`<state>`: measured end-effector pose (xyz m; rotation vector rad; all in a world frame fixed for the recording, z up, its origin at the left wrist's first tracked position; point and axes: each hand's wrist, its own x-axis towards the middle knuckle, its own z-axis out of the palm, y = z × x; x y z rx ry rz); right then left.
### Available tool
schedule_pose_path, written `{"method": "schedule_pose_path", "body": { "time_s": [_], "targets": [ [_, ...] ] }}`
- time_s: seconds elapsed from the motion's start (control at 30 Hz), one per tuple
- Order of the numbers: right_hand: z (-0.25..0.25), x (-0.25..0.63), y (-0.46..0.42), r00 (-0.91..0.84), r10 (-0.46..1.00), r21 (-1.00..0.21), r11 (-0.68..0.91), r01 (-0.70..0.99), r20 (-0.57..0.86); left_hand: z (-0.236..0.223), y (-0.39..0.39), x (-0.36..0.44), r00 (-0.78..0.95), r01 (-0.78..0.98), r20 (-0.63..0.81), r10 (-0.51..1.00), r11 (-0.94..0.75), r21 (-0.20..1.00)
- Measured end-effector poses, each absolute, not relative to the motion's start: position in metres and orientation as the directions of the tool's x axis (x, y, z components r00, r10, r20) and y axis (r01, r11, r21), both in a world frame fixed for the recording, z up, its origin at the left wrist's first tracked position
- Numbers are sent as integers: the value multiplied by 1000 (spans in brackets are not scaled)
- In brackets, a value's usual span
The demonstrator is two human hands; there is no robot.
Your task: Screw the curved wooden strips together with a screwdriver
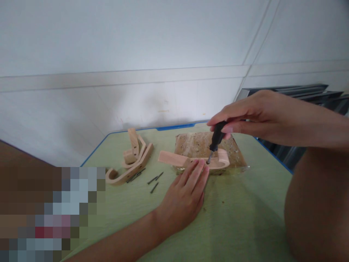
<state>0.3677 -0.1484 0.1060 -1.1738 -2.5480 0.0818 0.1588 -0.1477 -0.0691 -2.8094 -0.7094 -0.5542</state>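
My right hand (245, 112) is closed around the black handle of a screwdriver (217, 136). The screwdriver tilts down, and its tip meets a hole in a pale wooden hook (174, 158). Any screw head under the tip is too small to make out. My left hand (188, 191) holds the hook down, fingertips pressed on its edge close to the tip; the thumb is hidden. Beneath the hook lies a brown block wrapped in clear plastic (191, 143). Several dark screws (154, 187) lie to the left of my left hand.
More wooden hooks (131, 169) are heaped on the left of the green table (234, 218), with screws beside them. The table has a blue rim (177, 127) against a white wall (122, 43). Dark flat pieces (294, 94) lean at the right. A pixelated patch covers the lower left.
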Motion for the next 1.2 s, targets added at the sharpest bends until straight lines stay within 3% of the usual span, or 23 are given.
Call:
{"method": "schedule_pose_path", "body": {
  "time_s": [0.17, 0.7, 1.2],
  "targets": [
    [106, 371, -146, -604, 749, -211, 659, 722, 274, -70, -147, 159, 813, 489, 407, 417, -868, -86],
    [105, 366, -144, -515, 789, -126, 579, 805, 335, -69, -148, 159, 812, 490, 400, 424, -869, -73],
    [104, 364, -138, -428, 857, -86, 468, 879, 286, -68, -148, 159, 811, 486, 403, 425, -872, -57]
  ]
}}
